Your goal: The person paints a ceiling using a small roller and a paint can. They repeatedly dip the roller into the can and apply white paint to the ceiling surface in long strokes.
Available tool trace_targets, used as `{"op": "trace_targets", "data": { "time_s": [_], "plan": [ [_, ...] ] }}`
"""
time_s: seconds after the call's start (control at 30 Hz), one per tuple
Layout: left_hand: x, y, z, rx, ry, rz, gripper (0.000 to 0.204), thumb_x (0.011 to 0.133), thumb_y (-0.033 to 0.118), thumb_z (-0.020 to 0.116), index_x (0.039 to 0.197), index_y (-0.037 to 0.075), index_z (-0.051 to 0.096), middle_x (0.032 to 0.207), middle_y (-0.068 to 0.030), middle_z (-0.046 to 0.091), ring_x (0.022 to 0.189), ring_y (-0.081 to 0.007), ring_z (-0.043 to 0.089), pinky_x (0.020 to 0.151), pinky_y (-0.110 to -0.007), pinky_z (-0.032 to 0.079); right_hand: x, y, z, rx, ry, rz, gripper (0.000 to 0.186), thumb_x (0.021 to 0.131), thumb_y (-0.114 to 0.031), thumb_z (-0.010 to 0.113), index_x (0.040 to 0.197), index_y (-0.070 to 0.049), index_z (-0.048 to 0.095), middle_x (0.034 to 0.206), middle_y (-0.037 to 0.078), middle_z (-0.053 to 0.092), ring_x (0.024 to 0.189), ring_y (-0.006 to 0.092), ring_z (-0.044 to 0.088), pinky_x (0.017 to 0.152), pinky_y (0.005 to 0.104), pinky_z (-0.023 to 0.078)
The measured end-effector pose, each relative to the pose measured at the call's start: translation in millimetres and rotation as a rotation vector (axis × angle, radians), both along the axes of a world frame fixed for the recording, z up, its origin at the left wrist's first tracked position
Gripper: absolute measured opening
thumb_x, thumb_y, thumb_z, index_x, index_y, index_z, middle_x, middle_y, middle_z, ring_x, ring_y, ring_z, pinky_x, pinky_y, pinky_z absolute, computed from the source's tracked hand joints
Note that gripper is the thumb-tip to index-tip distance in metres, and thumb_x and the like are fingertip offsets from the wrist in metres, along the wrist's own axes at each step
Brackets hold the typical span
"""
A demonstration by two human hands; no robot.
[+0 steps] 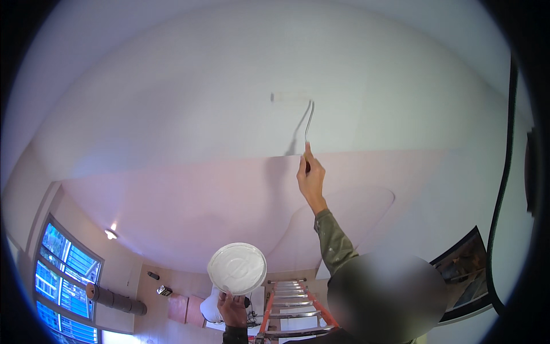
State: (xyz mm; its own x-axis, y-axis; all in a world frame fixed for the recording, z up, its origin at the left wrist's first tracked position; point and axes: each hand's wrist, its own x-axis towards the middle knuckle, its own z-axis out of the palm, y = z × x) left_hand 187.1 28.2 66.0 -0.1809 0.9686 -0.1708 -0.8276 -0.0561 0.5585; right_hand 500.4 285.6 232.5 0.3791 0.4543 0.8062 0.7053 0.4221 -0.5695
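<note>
- We see a small paint roller (290,97) pressed flat against the white ceiling (229,74), its sleeve lying crosswise and its bent wire frame running down to the handle.
- The right hand (310,179) reaches up just below the roller; its grip is clenched around the roller's handle, with the forefinger stretched along the wire.
- The right sleeve (335,241), an olive-green one flecked with paint, runs down from that hand toward the lower edge of the view.
- Well below the roller and to its left, the left hand (232,309) holds a round white plastic lid (237,268); its grip is closed on the lid's lower rim, thumb on the face, and the lid is tilted so that its ribbed face turns toward us.
- Under the roller the ceiling changes tone: white above the hand, a pinkish band (200,195) below it, with a straight border between the two running just beside the right hand.
- Below the lid, an orange ladder (292,309) with silver rungs stands behind the left hand.
- Far to the left of the roller and much lower, a window (66,269) shows blue glass, with a lit lamp (110,234) above it and a grey pipe (117,300) beside it.
- To the right of the roller, a black cable (504,172) curves down the wall.
</note>
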Motion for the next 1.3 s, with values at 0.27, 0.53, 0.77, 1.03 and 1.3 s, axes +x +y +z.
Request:
{"op": "trace_targets", "data": {
  "time_s": [0.27, 0.53, 0.77, 1.03, 1.3],
  "plan": [
    [3.3, 0.0, 0.2, -0.002, -0.009, 0.006, 0.033, 0.093, 0.002, 0.058, 0.126, 0.001, 0.053, 0.127, -0.0158, 0.061, 0.116, -0.03, 0.062, 0.1, -0.045, 0.052, 15.5, 32.0, 140.2, 0.182, -0.078, 0.016, 0.043, 0.095, -0.005, 0.056, 0.138, 0.0, 0.055, 0.065, 0.008, 0.051, 0.055, 0.0147, 0.047, 0.059, 0.0261, 0.045],
    [1.2, -1.7, -2.0, 0.027, -0.013, 0.001, 0.041, 0.094, 0.003, 0.058, 0.134, -0.002, 0.048, 0.131, -0.0187, 0.058, 0.121, -0.0319, 0.059, 0.103, -0.046, 0.05, 16.1, 38.5, 221.4, 0.216, -0.097, -0.007, 0.042, 0.094, -0.006, 0.057, 0.136, 0.0, 0.056, 0.068, 0.009, 0.059, 0.058, 0.0134, 0.054, 0.064, 0.0256, 0.047],
    [3.3, -3.1, -2.1, 0.03, -0.032, 0.021, 0.037, 0.094, 0.002, 0.057, 0.131, -0.001, 0.05, 0.129, -0.0179, 0.06, 0.118, -0.0313, 0.061, 0.101, -0.045, 0.051, 15.3, 37.1, 231.5, 0.174, -0.062, 0.014, 0.044, 0.094, -0.006, 0.055, 0.137, 0.002, 0.055, 0.069, 0.01, 0.062, 0.059, 0.0179, 0.059, 0.066, 0.03, 0.051],
    [3.3, -2.9, 0.1, -0.004, 0.001, 0.003, 0.034, 0.091, 0.004, 0.061, 0.124, 0.004, 0.054, 0.128, -0.013, 0.06, 0.119, -0.0295, 0.059, 0.103, -0.043, 0.048, 13.8, 35.3, 233.8, 0.166, -0.037, 0.017, 0.043, 0.095, -0.008, 0.056, 0.137, -0.001, 0.056, 0.067, 0.006, 0.058, 0.06, 0.0115, 0.053, 0.066, 0.0252, 0.048],
    [3.3, -0.7, 0.4, -0.002, -0.015, 0.007, 0.032, 0.094, 0.002, 0.057, 0.126, 0.0, 0.053, 0.122, -0.0151, 0.063, 0.112, -0.0272, 0.064, 0.095, -0.041, 0.055, 11.0, 36.8, 164.2, 0.206, -0.05, 0.009, 0.042, 0.094, -0.006, 0.056, 0.134, 0.004, 0.057, 0.062, 0.015, 0.053, 0.053, 0.0201, 0.051, 0.058, 0.0309, 0.047]
  ]
}}
